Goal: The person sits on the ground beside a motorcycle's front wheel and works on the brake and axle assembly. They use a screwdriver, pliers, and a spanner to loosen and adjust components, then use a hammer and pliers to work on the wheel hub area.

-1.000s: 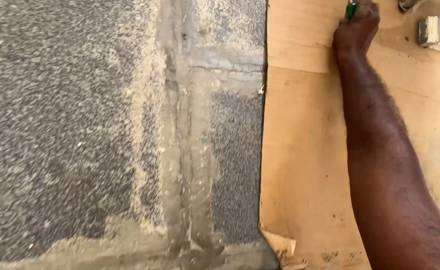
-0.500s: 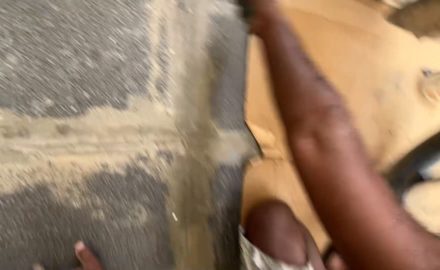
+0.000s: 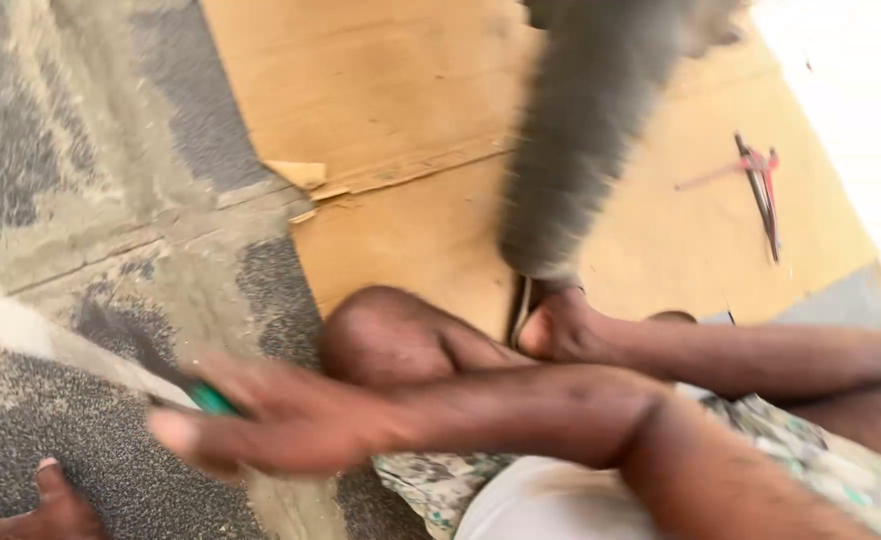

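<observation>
The right hand (image 3: 281,425) reaches across the body toward the lower left, blurred by motion. Its fingers (image 3: 186,432) are wrapped around a green handle (image 3: 211,402), so the hand is closed on a tool. From the handle a dark shaft (image 3: 146,355) runs up and to the left of the fingers. Just beyond it, a pale flat strip (image 3: 71,350) lies slanted over the rough grey floor (image 3: 21,150); whether the strip belongs to the tool cannot be told through the blur.

The left hand (image 3: 36,510) rests on the floor below and to the left of the right-hand fingers, at the bottom edge of the view. Its fingers (image 3: 51,478) lie spread and flat, holding nothing.

Right of the right-hand fingers a bare knee (image 3: 391,335) is bent, and past it a foot (image 3: 571,325) sits on a sheet of brown cardboard (image 3: 381,90). A blurred grey shape (image 3: 586,140) rises from just above the foot toward the top of the view; what it is cannot be told. Far to the right of the fingers, well apart from both hands, a red-handled tool (image 3: 761,185) lies on the cardboard.
</observation>
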